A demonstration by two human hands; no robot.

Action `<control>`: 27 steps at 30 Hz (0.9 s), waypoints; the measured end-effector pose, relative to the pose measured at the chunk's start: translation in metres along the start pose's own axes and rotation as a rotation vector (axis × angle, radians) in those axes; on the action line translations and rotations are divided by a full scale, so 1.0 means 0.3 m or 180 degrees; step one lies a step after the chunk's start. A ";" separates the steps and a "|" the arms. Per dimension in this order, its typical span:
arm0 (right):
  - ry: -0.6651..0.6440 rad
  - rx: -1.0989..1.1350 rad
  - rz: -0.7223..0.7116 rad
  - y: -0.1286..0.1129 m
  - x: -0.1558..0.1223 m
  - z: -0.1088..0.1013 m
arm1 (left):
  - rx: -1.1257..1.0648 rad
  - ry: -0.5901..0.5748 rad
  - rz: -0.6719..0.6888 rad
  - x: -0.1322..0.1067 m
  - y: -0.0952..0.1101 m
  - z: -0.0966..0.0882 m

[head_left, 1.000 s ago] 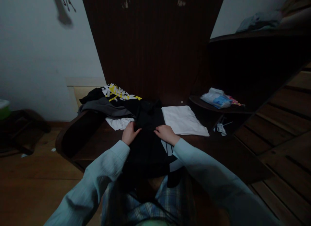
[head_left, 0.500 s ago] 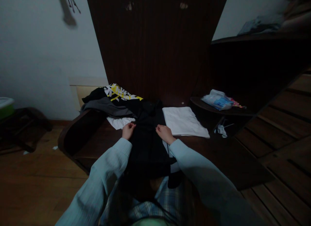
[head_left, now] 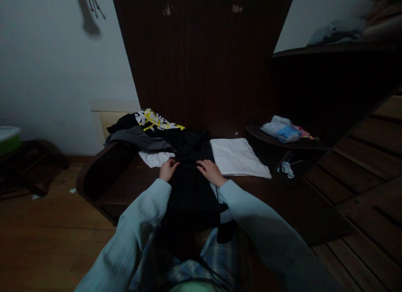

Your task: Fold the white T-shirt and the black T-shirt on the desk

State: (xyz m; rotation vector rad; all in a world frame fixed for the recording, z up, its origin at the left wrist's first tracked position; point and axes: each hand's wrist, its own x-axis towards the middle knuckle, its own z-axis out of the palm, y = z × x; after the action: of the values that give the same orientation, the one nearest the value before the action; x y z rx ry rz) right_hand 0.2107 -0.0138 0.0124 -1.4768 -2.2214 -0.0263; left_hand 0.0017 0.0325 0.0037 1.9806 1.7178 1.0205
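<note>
A black garment [head_left: 192, 191] with a pale stripe along its right side lies on the dark wooden bench and hangs over its front edge toward my lap. At the garment's left side, my left hand [head_left: 168, 169] is closed, thumb and fingers pinching the cloth. My right hand [head_left: 211, 170] grips a fold at the other side, its fingertips pointing inward. A small ridge of fabric runs between the two hands. Right of the garment lies a folded white cloth [head_left: 238, 157], close to my right hand. A crumpled white cloth [head_left: 155, 158] is just beyond my left hand.
Heaped clothes lie at the back left: a black shirt with yellow and white print [head_left: 155, 120] and a grey garment [head_left: 135, 139]. A plastic packet [head_left: 281, 129] sits on a rounded shelf [head_left: 260, 137] at right. The bench's curved arm [head_left: 86, 174] rises at left.
Both hands have shifted slightly inward along the black garment. My right fingers are stretched out more than before, and a ridge of cloth shows between the hands.
</note>
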 end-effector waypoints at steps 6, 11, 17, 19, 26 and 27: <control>-0.0150 -0.0019 -0.0226 0.002 0.004 0.002 | -0.0144 0.0004 -0.0057 -0.001 -0.002 -0.002; -0.0170 0.0192 -0.0270 0.004 0.002 0.005 | -0.0261 -0.0032 -0.0106 0.000 -0.002 -0.003; 0.0010 0.0875 -0.0231 0.019 0.007 0.012 | -0.0292 0.0036 -0.0189 0.007 -0.005 -0.003; 0.0013 0.1523 0.0070 0.023 0.019 0.018 | -0.0298 0.0084 -0.0215 0.009 -0.008 0.000; -0.0218 0.3258 0.1912 0.009 0.106 0.033 | -0.0564 0.0234 -0.0166 0.011 -0.022 0.023; -0.0227 0.3165 0.2046 0.003 0.117 0.033 | -0.0670 0.0268 -0.0164 0.010 -0.022 0.023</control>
State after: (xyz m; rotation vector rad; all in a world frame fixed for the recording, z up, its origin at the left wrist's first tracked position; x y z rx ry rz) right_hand 0.1969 0.0195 0.0172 -1.4565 -1.3033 1.1529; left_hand 0.0018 0.0383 -0.0047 1.7769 1.6201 1.2275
